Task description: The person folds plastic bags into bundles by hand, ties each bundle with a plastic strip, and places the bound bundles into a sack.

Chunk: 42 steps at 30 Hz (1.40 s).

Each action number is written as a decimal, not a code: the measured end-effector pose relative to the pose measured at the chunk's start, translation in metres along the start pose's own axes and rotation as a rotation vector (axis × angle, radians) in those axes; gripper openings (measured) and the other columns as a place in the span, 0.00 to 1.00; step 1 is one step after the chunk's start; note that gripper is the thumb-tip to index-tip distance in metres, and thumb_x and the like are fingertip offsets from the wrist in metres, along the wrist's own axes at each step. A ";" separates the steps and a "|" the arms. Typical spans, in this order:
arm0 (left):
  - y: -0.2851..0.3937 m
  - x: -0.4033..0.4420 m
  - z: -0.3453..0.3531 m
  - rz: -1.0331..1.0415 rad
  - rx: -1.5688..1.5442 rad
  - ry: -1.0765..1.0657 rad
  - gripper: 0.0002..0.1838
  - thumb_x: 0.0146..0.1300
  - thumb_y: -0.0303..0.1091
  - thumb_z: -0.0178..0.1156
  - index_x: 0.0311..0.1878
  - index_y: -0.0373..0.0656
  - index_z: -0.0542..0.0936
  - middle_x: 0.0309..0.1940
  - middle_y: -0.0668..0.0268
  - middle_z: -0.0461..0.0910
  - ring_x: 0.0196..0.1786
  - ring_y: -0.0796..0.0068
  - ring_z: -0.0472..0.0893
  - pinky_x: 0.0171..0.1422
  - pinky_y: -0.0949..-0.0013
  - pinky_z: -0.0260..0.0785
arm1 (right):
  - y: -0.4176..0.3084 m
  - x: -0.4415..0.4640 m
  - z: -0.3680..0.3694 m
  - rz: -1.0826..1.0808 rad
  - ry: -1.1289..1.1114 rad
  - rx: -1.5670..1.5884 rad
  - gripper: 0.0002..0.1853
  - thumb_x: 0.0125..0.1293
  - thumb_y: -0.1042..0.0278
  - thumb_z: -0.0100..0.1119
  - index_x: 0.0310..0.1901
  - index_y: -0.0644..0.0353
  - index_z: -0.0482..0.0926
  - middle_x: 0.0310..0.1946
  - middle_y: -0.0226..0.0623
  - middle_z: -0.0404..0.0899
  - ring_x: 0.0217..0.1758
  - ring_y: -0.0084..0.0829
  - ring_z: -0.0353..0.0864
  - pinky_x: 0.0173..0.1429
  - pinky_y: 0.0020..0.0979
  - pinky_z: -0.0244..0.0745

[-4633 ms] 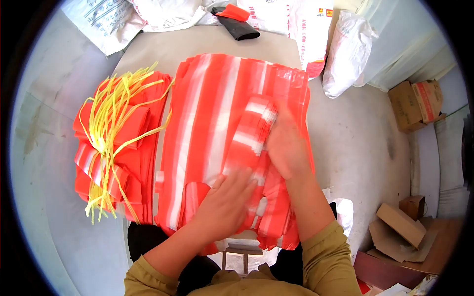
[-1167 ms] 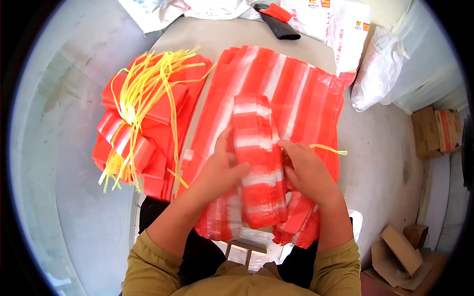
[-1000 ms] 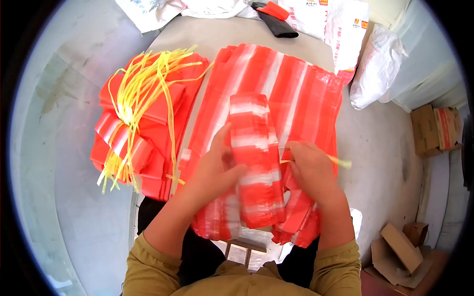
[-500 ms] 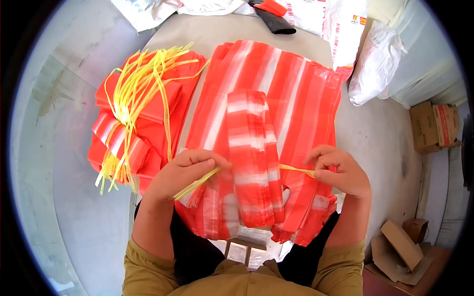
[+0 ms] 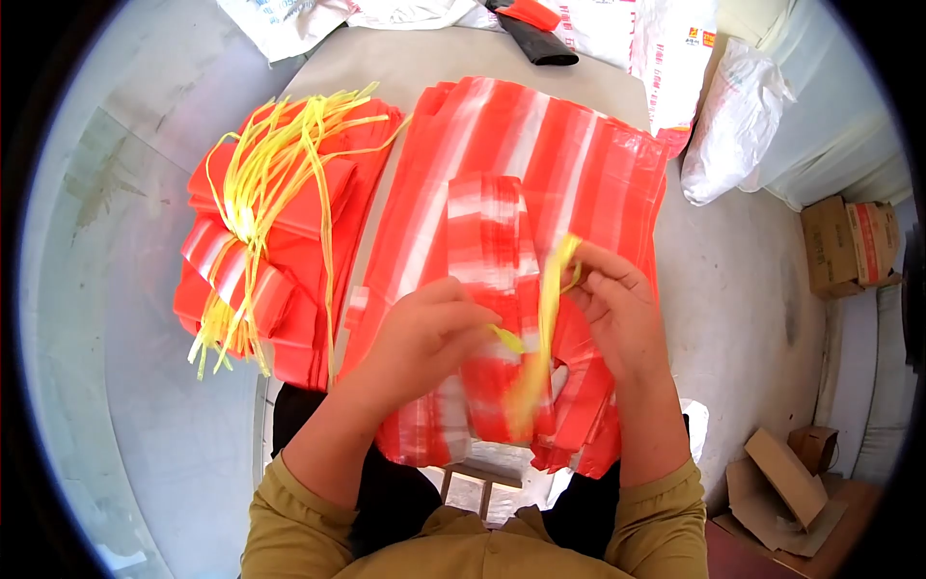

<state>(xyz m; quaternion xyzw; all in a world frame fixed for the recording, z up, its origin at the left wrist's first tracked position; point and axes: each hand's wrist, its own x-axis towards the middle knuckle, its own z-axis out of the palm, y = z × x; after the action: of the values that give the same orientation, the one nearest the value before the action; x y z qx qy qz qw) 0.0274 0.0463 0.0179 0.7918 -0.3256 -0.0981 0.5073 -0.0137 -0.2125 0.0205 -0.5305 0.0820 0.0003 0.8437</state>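
A folded bundle of red-and-white striped plastic bags (image 5: 487, 227) lies lengthwise on a larger stack of the same bags (image 5: 424, 183). My left hand (image 5: 424, 338) is over the bundle's left side, its fingers closed on one end of a yellow plastic tie strip (image 5: 547, 318). To the right of the bundle, my right hand (image 5: 617, 309) pinches another part of the strip between thumb and fingers. The strip crosses in front of the bundle, and its lower hanging length is smeared by motion. Whether it passes beneath the bundle is hidden.
At left, a bunch of yellow strips (image 5: 246, 212) rests on folded red bags (image 5: 338, 193). White printed sacks (image 5: 666, 77) and a black-and-red item (image 5: 540, 39) lie along the table's (image 5: 386, 58) far edge. Cardboard boxes (image 5: 839, 251) stand on the right.
Both hands have come inward from either side of the bundle to above it, bringing the strip's ends together. My right hand has also risen, with the strip now upright before it.
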 end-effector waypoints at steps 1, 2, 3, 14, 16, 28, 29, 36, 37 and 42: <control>-0.001 0.000 0.002 -0.002 -0.011 0.013 0.11 0.64 0.18 0.67 0.48 0.37 0.89 0.38 0.64 0.80 0.40 0.69 0.84 0.43 0.68 0.76 | 0.003 0.002 -0.002 -0.022 0.068 0.072 0.16 0.79 0.77 0.51 0.60 0.70 0.84 0.56 0.38 0.87 0.63 0.26 0.82 0.70 0.31 0.77; -0.002 0.001 0.004 -0.005 -0.022 0.027 0.11 0.64 0.18 0.68 0.48 0.37 0.89 0.38 0.64 0.80 0.40 0.69 0.84 0.43 0.67 0.76 | 0.005 0.002 -0.005 -0.020 0.093 0.012 0.15 0.79 0.78 0.53 0.60 0.69 0.84 0.55 0.36 0.87 0.62 0.27 0.83 0.68 0.31 0.77; -0.001 0.001 0.006 0.016 -0.016 0.043 0.10 0.63 0.20 0.69 0.47 0.38 0.89 0.37 0.63 0.80 0.40 0.67 0.84 0.42 0.66 0.76 | 0.005 0.002 -0.009 -0.018 0.118 -0.049 0.14 0.78 0.78 0.54 0.59 0.69 0.84 0.54 0.35 0.87 0.60 0.27 0.84 0.67 0.32 0.78; 0.011 -0.003 0.026 0.166 0.065 0.266 0.16 0.55 0.16 0.72 0.45 0.44 0.90 0.41 0.61 0.82 0.37 0.65 0.83 0.38 0.66 0.76 | 0.010 -0.016 0.031 -0.411 -0.247 -0.884 0.09 0.72 0.77 0.63 0.52 0.61 0.85 0.42 0.45 0.86 0.47 0.44 0.87 0.52 0.40 0.82; 0.012 -0.004 0.024 0.237 0.200 0.279 0.15 0.55 0.16 0.71 0.46 0.43 0.89 0.40 0.59 0.83 0.36 0.63 0.84 0.38 0.65 0.77 | 0.009 -0.018 0.035 -0.412 -0.236 -0.925 0.08 0.70 0.77 0.64 0.49 0.61 0.84 0.40 0.46 0.84 0.46 0.49 0.86 0.50 0.43 0.81; 0.004 0.001 0.022 0.218 0.419 0.327 0.05 0.57 0.28 0.70 0.33 0.47 0.81 0.27 0.65 0.79 0.30 0.57 0.81 0.29 0.57 0.71 | 0.017 -0.014 0.036 -0.821 -0.363 -1.138 0.12 0.60 0.75 0.68 0.46 0.56 0.84 0.39 0.37 0.83 0.40 0.41 0.83 0.43 0.41 0.79; 0.004 0.001 0.022 0.204 0.409 0.321 0.05 0.57 0.29 0.70 0.33 0.47 0.81 0.26 0.65 0.78 0.30 0.57 0.81 0.29 0.57 0.71 | 0.018 -0.013 0.035 -0.861 -0.359 -1.152 0.13 0.60 0.74 0.68 0.48 0.56 0.85 0.39 0.36 0.83 0.40 0.40 0.83 0.43 0.40 0.79; 0.009 0.002 0.021 0.312 0.458 0.169 0.11 0.55 0.30 0.75 0.38 0.42 0.84 0.31 0.62 0.81 0.32 0.57 0.82 0.34 0.58 0.74 | 0.025 -0.014 0.032 -0.948 -0.225 -1.273 0.18 0.59 0.72 0.69 0.53 0.56 0.86 0.39 0.35 0.80 0.39 0.38 0.81 0.41 0.38 0.78; 0.009 0.001 0.020 0.318 0.454 0.169 0.11 0.54 0.31 0.76 0.39 0.41 0.84 0.32 0.62 0.81 0.32 0.57 0.82 0.34 0.58 0.74 | 0.025 -0.015 0.033 -0.935 -0.196 -1.276 0.17 0.59 0.72 0.69 0.52 0.56 0.86 0.39 0.36 0.79 0.40 0.38 0.81 0.41 0.38 0.78; 0.007 0.002 0.021 0.370 0.400 0.216 0.14 0.52 0.30 0.77 0.41 0.41 0.84 0.35 0.60 0.81 0.35 0.57 0.82 0.38 0.58 0.75 | 0.020 -0.016 0.032 -0.775 -0.188 -1.276 0.10 0.60 0.73 0.69 0.44 0.60 0.84 0.39 0.37 0.78 0.43 0.42 0.80 0.45 0.41 0.78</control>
<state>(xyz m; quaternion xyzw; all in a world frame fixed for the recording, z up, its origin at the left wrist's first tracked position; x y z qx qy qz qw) 0.0161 0.0275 0.0150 0.8092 -0.4216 0.1471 0.3819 -0.0267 -0.1739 0.0188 -0.9051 -0.1990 -0.2040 0.3155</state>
